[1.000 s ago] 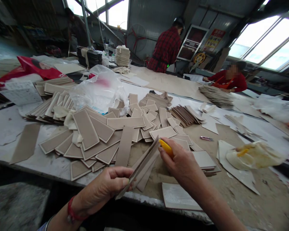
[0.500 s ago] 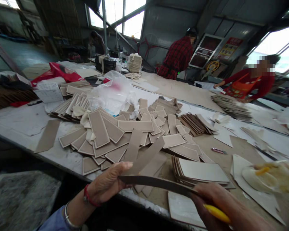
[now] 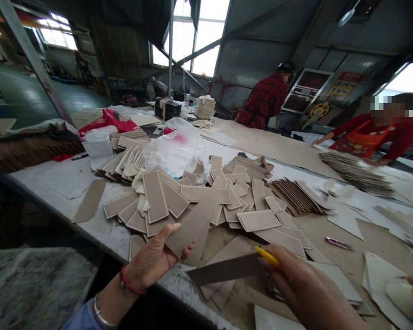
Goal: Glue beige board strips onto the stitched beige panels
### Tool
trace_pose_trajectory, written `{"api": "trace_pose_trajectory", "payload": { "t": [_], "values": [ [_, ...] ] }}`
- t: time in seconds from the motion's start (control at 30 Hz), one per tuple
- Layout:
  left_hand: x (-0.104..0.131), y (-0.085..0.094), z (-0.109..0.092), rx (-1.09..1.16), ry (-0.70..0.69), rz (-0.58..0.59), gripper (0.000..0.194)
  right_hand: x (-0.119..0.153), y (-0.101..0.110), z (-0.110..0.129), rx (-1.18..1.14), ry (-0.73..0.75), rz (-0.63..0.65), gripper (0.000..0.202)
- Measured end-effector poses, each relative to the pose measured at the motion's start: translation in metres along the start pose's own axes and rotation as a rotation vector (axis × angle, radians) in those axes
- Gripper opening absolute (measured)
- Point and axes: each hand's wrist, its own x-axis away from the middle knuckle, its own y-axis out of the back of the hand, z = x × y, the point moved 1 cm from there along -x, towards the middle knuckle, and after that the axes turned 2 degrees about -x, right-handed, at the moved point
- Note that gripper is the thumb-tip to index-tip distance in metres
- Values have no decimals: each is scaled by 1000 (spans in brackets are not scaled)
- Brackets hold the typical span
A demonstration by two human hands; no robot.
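My left hand [image 3: 154, 259], with a red cord and a metal bangle at the wrist, grips a flat taupe strip [image 3: 196, 222] between thumb and fingers; another strip seems to lie under it. My right hand [image 3: 306, 286] is closed on the end of a darker-looking strip [image 3: 227, 270], whose free end points left, apart from my left hand. A yellow stick-like handle [image 3: 267, 256] also shows in the right hand; its working end is hidden. Loose strips [image 3: 223, 286] lie on the table below. Just beyond spreads a heap of pale-edged pieces [image 3: 258, 220].
A clear plastic bag [image 3: 175, 146] and fanned stacks lie behind the heap. Dark-edged pieces [image 3: 291, 197] stand in a row at right. A small cutter-like tool [image 3: 339, 244] lies near a white dish [image 3: 406, 298]. Two people work across the table, one beside a stack [image 3: 356, 174].
The strip that stretched between both hands has come away from my left hand and stays in the right. The right hand has turned, and the view has shifted left.
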Motion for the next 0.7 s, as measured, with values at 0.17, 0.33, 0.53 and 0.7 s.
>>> {"api": "trace_pose_trajectory", "payload": {
  "t": [0.17,0.33,0.53,0.7],
  "values": [
    [5,-4,0,-149,22,14,23,-24,6,16,211,-38,-70,31],
    [20,-17,12,-427,225,264,31,-1,28,58,269,130,-76,39],
    [35,-26,66,-447,568,353,29,68,26,67,231,88,-80,37],
    [44,-43,108,-529,699,470,37,129,17,66,322,-102,-67,34]
  ]
}}
